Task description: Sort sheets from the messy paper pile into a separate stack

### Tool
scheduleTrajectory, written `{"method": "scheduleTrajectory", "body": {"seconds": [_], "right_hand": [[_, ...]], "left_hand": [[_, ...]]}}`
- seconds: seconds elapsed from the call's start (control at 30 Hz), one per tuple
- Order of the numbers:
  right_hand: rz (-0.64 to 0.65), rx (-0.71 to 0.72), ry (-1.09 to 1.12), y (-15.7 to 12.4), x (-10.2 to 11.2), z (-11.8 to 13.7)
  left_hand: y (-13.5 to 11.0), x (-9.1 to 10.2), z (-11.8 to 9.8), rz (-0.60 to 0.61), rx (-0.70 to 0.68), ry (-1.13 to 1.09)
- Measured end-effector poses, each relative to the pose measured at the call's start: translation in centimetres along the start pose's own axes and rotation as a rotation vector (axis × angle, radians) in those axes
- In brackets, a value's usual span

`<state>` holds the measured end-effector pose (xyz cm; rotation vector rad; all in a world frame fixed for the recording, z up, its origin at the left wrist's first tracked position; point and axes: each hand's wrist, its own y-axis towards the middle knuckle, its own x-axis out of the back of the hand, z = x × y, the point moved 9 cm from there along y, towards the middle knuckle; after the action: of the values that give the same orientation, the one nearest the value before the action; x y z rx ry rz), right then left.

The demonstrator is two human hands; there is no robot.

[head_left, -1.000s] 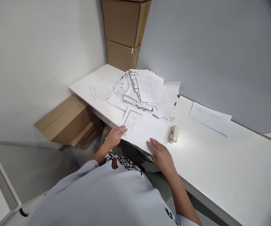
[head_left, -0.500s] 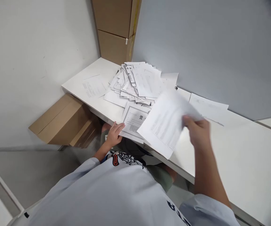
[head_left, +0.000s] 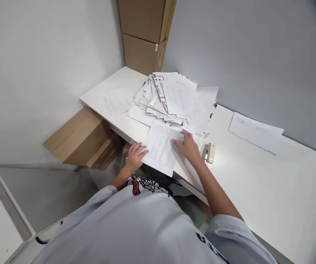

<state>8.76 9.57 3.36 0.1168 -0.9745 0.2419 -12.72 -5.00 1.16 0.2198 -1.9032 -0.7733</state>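
Your left hand (head_left: 134,157) lay at the near edge of the white tabletop (head_left: 257,183), its fingers curled together over the left corner of a white printed sheet of paper (head_left: 160,150); I could not tell whether the thumb pinched it from below. Your right hand (head_left: 188,148) rested flat on the sheet's far right part, fingers stretched out and a little apart, gripping nothing. The sheet lay askew at the near edge, its lowest corner jutting past the edge toward your lap. Just to the right of your right hand, apart from it, sat a small beige stapler (head_left: 209,153). Just behind the sheet spread a loose heap of white printed papers (head_left: 174,99), reaching toward the far left corner. A single white page (head_left: 116,101) lay near the left edge, and a thin white sheaf (head_left: 254,132) lay along the back edge, well to the right. Two stacked brown cardboard boxes (head_left: 144,33) stood beyond the far corner, and a flat brown cardboard carton (head_left: 78,137) sat below the left edge.
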Motion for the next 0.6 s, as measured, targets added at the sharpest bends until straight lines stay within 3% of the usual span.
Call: {"method": "scheduleTrajectory", "body": {"seconds": [0.13,0.3,0.37,0.5,0.6], "right_hand": [[-0.049,0.121,0.053,0.5,0.3,-0.5],[-0.094,0.108,0.036,1.5,2.1,-1.1],[0.008,0.112,0.018,2.3,2.0,-0.8],[0.341,0.07,-0.06,3.0,-0.8,-0.3],[0.385,0.087,-0.022,2.8,-1.8,0.5]], "left_hand": [[0.0,0.2,-0.3,-0.026,-0.085,-0.127],[-0.5,1.2,-1.2,-0.11,-0.138,-0.263],[-0.2,1.6,-2.0,-0.107,-0.187,-0.295],[1.8,2.6,-4.3,-0.022,-0.428,-0.312],[4.2,4.1,-5.6,0.02,-0.596,-0.359]]}}
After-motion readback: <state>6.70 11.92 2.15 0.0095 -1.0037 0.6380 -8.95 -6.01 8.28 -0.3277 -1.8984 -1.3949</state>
